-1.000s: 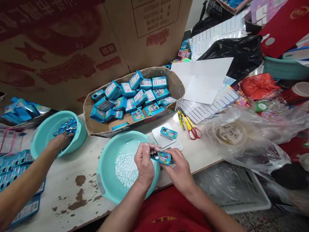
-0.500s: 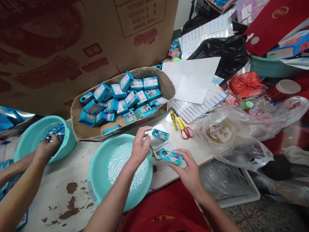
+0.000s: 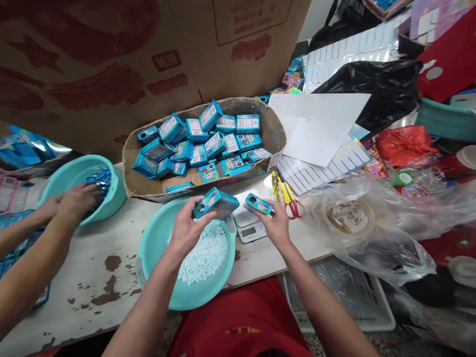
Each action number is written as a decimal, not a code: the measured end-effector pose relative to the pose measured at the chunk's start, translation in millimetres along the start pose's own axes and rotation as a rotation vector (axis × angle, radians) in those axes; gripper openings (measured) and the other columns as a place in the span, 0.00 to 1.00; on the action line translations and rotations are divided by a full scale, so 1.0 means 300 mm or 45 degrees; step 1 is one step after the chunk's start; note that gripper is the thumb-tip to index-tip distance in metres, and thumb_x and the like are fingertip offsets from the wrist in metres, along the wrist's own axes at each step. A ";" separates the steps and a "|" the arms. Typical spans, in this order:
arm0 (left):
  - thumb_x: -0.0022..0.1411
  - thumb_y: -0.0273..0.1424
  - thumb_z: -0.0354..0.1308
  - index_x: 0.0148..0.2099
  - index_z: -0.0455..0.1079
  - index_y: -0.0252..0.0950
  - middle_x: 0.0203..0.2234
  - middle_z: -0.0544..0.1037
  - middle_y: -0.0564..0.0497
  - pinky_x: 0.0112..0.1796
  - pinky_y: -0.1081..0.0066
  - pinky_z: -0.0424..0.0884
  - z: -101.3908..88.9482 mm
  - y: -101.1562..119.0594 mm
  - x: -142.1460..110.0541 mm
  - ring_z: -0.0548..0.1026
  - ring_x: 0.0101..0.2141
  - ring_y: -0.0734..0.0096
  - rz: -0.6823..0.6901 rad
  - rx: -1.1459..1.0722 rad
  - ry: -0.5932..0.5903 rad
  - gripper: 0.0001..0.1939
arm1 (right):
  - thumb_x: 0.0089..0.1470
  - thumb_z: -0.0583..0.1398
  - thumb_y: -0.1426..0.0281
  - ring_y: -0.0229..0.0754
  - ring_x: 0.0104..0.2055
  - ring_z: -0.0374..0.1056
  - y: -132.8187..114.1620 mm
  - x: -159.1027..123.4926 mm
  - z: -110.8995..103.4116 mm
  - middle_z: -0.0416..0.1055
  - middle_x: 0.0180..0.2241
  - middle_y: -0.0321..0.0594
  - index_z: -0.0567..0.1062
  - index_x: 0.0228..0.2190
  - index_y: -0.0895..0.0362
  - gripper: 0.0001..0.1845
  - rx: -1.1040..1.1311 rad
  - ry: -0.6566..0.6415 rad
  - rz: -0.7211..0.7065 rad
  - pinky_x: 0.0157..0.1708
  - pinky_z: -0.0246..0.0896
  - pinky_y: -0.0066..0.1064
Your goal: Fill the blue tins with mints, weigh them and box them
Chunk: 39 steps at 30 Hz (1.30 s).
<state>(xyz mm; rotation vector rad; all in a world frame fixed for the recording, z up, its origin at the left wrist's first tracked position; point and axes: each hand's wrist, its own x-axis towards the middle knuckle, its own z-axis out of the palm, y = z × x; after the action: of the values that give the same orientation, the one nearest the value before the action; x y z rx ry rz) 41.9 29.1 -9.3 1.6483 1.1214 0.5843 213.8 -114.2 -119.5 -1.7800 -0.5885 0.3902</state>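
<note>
My left hand is closed around a blue candy box above the round turquoise basin; the box is tilted and slightly blurred. Small white candies lie heaped in that basin. My right hand grips the right end of a second blue candy box, which has a dark round window on top. This box is over the white digital scale; whether it still touches the plate I cannot tell.
Behind the basin, a cut cardboard box holds several blue candy boxes. At left, another person's hands reach into a turquoise bowl of shiny blue pieces. Scissors, white sheets and clear plastic bags occupy the right.
My left hand, empty half a second ago, now holds a candy box over the basin. My right hand has moved to the box on the scale and grips it.
</note>
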 end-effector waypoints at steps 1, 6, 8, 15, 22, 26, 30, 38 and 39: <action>0.43 0.29 0.68 0.41 0.74 0.39 0.29 0.74 0.55 0.32 0.75 0.61 -0.029 -0.011 -0.027 0.67 0.29 0.71 -0.040 -0.009 -0.021 0.19 | 0.45 0.64 0.59 0.44 0.41 0.67 -0.001 0.010 0.017 0.69 0.37 0.42 0.73 0.38 0.57 0.20 -0.026 -0.045 -0.018 0.40 0.65 0.36; 0.43 0.31 0.68 0.41 0.75 0.40 0.33 0.75 0.53 0.37 0.73 0.64 -0.062 -0.083 -0.167 0.70 0.34 0.68 -0.112 -0.049 -0.097 0.18 | 0.47 0.64 0.59 0.50 0.54 0.59 -0.067 -0.070 -0.004 0.64 0.50 0.49 0.66 0.49 0.57 0.30 -0.161 -0.012 -0.174 0.52 0.58 0.46; 0.42 0.32 0.69 0.40 0.75 0.41 0.34 0.75 0.52 0.39 0.72 0.64 -0.046 -0.102 -0.220 0.70 0.36 0.66 -0.093 -0.067 -0.180 0.18 | 0.45 0.65 0.60 0.50 0.56 0.59 -0.122 -0.149 -0.027 0.62 0.53 0.49 0.62 0.53 0.56 0.35 -0.119 -0.132 -0.220 0.53 0.57 0.45; 0.53 0.53 0.55 0.47 0.72 0.36 0.40 0.76 0.43 0.44 0.65 0.66 -0.022 -0.168 -0.288 0.72 0.41 0.61 -0.410 -0.876 -0.106 0.29 | 0.48 0.64 0.59 0.42 0.34 0.68 -0.286 -0.312 0.024 0.72 0.32 0.38 0.73 0.38 0.55 0.17 -0.158 -0.796 -0.030 0.34 0.65 0.32; 0.48 0.46 0.63 0.26 0.71 0.32 0.23 0.74 0.48 0.32 0.72 0.68 -0.018 -0.212 -0.253 0.72 0.26 0.71 -0.799 -1.216 0.122 0.20 | 0.46 0.65 0.57 0.42 0.32 0.68 -0.310 -0.345 0.088 0.71 0.30 0.38 0.74 0.34 0.54 0.16 -0.386 -0.834 -0.148 0.31 0.63 0.30; 0.46 0.41 0.66 0.26 0.70 0.32 0.23 0.73 0.50 0.31 0.73 0.67 0.002 -0.233 -0.261 0.71 0.26 0.73 -0.834 -1.301 0.137 0.16 | 0.45 0.64 0.57 0.42 0.31 0.68 -0.301 -0.362 0.082 0.72 0.30 0.38 0.74 0.34 0.54 0.16 -0.438 -0.835 -0.097 0.29 0.62 0.29; 0.46 0.40 0.66 0.26 0.70 0.32 0.24 0.73 0.51 0.30 0.72 0.68 0.012 -0.231 -0.262 0.71 0.25 0.73 -0.958 -1.357 0.087 0.16 | 0.44 0.65 0.57 0.42 0.31 0.68 -0.299 -0.367 0.072 0.73 0.31 0.37 0.74 0.33 0.54 0.16 -0.414 -0.837 0.012 0.30 0.63 0.30; 0.50 0.38 0.63 0.30 0.70 0.33 0.25 0.72 0.51 0.27 0.74 0.67 -0.001 -0.208 -0.266 0.70 0.24 0.75 -0.958 -1.416 -0.006 0.13 | 0.44 0.65 0.59 0.43 0.33 0.68 -0.313 -0.401 0.036 0.73 0.32 0.37 0.73 0.35 0.56 0.18 -0.224 -0.782 0.142 0.33 0.63 0.31; 0.50 0.39 0.63 0.30 0.70 0.33 0.25 0.72 0.51 0.27 0.74 0.68 0.003 -0.202 -0.268 0.70 0.24 0.75 -0.941 -1.426 -0.017 0.13 | 0.44 0.65 0.58 0.43 0.33 0.68 -0.311 -0.406 0.034 0.73 0.32 0.37 0.73 0.35 0.56 0.18 -0.220 -0.760 0.144 0.34 0.63 0.31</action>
<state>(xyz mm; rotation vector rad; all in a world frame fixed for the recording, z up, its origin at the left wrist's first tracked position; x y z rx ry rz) -17.3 -39.1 -54.1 0.2424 0.9935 0.5356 91.0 -156.2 -37.4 -1.8636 -0.9607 0.9928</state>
